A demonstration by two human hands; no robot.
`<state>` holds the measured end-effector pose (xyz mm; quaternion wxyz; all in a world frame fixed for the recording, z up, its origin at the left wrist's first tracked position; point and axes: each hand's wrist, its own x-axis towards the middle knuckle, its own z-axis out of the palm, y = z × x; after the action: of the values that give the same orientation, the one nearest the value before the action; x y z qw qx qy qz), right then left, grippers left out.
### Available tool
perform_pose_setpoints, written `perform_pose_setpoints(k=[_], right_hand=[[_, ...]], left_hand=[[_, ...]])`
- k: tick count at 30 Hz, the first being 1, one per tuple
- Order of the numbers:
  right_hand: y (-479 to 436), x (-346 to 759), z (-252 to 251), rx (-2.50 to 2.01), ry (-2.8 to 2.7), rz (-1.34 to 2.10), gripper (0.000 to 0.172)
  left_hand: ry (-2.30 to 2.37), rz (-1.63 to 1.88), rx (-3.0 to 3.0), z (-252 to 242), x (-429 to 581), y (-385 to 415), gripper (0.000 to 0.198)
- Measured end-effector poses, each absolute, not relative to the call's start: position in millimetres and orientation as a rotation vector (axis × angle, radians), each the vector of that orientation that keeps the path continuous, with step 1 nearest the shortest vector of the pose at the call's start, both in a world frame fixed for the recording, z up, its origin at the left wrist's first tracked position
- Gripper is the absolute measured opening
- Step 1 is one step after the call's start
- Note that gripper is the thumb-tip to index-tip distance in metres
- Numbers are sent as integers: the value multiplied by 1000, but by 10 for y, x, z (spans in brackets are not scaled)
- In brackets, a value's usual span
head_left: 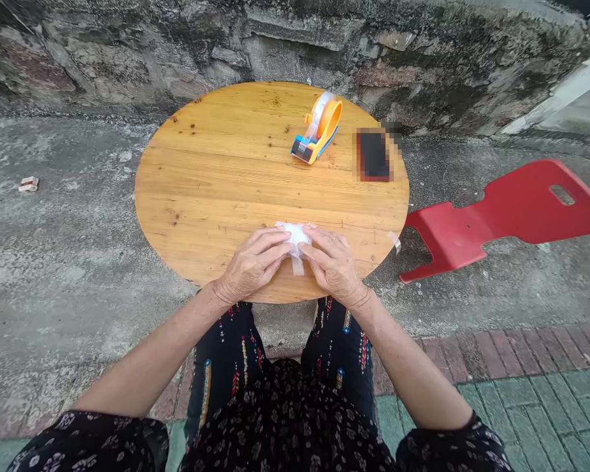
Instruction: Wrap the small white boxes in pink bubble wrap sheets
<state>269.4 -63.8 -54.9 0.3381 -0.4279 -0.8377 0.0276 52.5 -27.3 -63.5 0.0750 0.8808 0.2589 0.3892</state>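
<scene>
A small white wrapped packet [295,237] lies on the wooden table near its front edge, with a strip of clear tape [297,265] sticking out toward me. My left hand [255,259] presses its fingertips on the packet's left side. From the other side, my right hand [333,257] holds the packet with its fingers bent over the edge. Fingers cover both sides of the packet, so what is inside cannot be seen. Farther back stands a yellow and blue tape dispenser [319,128] with a roll of clear tape in it, apart from both hands.
The round wooden table [211,177] stands before a stone wall [295,49]. A dark, pixelated rectangular object [374,156] lies at the right. Another piece of tape [394,242] hangs at the right rim. Beside the table is a red plastic chair [511,213]; a small box [29,184] lies on the ground.
</scene>
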Motion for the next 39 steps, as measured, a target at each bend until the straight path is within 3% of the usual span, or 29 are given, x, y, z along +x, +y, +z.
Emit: perform_pose_setpoints(k=[19,25,29,39], right_hand=[[-676,2727,-469,-1127,-2247,168,42],[-633,2732,-505,-1155,-2165,201,31],[-655,2730,-491,-1099,-2109,273,37],[-672,2853,-530,-1172,-2185,207,49]], left_hand=[[807,1206,2662,-630,570,-285,25],[719,1113,2668,-569,497,-314,41],[677,1077,2712,-568,438,-304,47],[720,1075,2729,-640,464,-262,39]])
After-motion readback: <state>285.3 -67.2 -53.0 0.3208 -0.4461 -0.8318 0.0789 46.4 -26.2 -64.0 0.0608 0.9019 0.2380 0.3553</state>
